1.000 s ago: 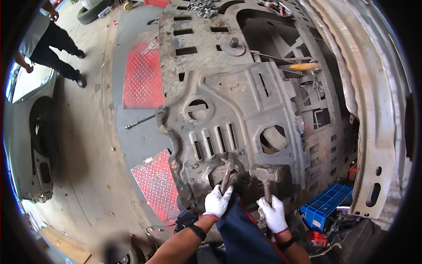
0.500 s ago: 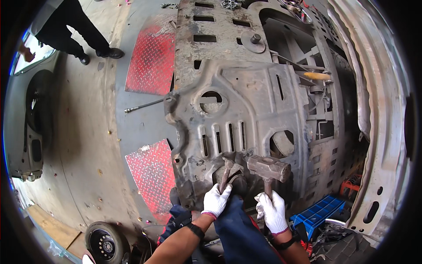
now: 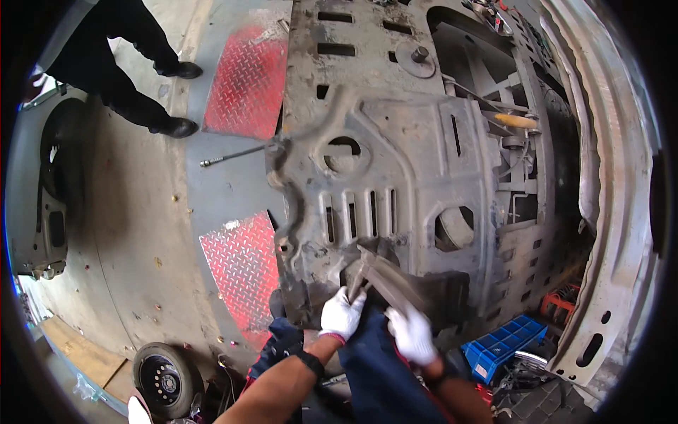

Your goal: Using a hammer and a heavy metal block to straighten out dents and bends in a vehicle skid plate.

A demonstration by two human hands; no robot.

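A dented grey sheet-metal panel (image 3: 393,162) with slots and round openings lies flat in front of me. My left hand (image 3: 342,315), in a white glove, is closed round the handle of a small rusty hammer-like tool (image 3: 361,274), held at the panel's near edge. My gloved right hand (image 3: 412,336) grips the handle of a sledgehammer (image 3: 393,278), whose head is smeared by motion. That head is beside the small tool's top; whether they touch I cannot tell.
The panel rests on a slotted metal bench (image 3: 367,42). Red tread plates (image 3: 244,272) lie at left. A person (image 3: 116,71) stands at far left. A wheel (image 3: 168,381), a blue crate (image 3: 503,346) and a long metal body part (image 3: 625,177) are around me.
The sledgehammer has swung left towards the small tool, and my right hand has moved left with it. My left hand stays nearly in place. The person at far left has stepped nearer.
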